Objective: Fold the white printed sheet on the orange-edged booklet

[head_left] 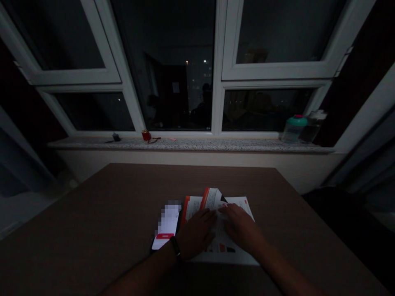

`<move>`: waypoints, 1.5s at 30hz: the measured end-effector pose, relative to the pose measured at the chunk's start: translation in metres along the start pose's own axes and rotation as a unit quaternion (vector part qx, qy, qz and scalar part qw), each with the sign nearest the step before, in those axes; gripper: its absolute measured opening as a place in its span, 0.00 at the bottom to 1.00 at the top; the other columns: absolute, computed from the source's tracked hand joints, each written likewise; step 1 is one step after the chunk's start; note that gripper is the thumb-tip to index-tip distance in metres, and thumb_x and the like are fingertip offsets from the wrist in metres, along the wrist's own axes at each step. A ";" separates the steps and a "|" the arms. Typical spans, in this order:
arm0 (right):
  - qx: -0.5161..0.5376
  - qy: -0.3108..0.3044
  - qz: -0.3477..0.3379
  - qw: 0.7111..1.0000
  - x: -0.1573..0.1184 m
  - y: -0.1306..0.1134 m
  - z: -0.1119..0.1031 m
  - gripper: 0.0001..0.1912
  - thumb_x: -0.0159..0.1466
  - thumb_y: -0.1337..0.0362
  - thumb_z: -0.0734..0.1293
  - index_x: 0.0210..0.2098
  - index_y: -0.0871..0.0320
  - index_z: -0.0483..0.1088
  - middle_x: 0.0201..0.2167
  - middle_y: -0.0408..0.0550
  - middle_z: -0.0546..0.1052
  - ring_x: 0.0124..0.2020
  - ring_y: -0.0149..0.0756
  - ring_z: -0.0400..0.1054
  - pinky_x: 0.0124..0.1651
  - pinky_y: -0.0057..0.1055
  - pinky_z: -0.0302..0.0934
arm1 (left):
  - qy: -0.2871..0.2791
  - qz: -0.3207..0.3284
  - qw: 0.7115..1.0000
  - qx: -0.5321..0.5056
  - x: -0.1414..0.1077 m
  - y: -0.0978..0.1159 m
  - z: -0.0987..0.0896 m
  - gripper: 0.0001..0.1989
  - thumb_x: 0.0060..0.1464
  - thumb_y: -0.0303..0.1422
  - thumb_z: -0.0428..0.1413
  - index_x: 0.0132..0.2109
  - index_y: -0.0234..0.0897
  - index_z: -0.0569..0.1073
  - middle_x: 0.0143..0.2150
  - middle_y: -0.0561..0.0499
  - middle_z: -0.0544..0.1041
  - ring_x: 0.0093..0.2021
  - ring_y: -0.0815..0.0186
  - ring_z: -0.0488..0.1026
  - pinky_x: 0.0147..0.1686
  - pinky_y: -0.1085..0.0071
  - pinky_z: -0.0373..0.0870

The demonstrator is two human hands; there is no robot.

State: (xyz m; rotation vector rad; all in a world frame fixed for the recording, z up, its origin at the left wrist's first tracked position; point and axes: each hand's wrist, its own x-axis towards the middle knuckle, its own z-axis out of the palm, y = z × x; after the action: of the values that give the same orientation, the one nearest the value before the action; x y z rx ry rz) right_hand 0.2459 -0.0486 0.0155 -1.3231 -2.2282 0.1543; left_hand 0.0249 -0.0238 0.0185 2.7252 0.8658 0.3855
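Printed sheets (249, 255) with orange and black patches lie on the dark table, and one leaf (212, 196) with an orange edge is folded over at an angle on top. My left hand (197, 230) rests on the left part of the folded leaf, fingers stretched out towards the right; a dark band circles that wrist. From the right, my right hand (239, 224) lies across the paper with its fingers extended and pressing on it near the fold. The fingertips of both hands are close together, and dim light blurs the detail there.
Left of the papers lies a phone (168, 224) with a lit screen, beside my left wrist. The table (129, 185) reaches to the wall under a window. On the stone sill (191, 144) stand a red container (145, 135), a small dark item (116, 137) and a green-topped bottle (294, 127).
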 end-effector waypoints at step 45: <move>0.041 -0.059 -0.004 0.997 0.003 0.025 0.015 0.20 0.62 0.72 0.64 0.52 0.53 0.73 0.57 0.53 0.73 0.57 0.43 0.68 0.59 0.42 0.62 | 0.062 -0.062 0.993 -0.073 0.006 0.004 0.009 0.25 0.57 0.33 0.62 0.58 0.41 0.63 0.59 0.46 0.64 0.57 0.55 0.64 0.56 0.59 0.63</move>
State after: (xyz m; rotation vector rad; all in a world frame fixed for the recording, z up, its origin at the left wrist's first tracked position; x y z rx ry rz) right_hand 0.2571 -0.0309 -0.0052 -1.2914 -2.2984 0.3269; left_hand 0.0343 -0.0248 0.0124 2.5211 0.9924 0.5740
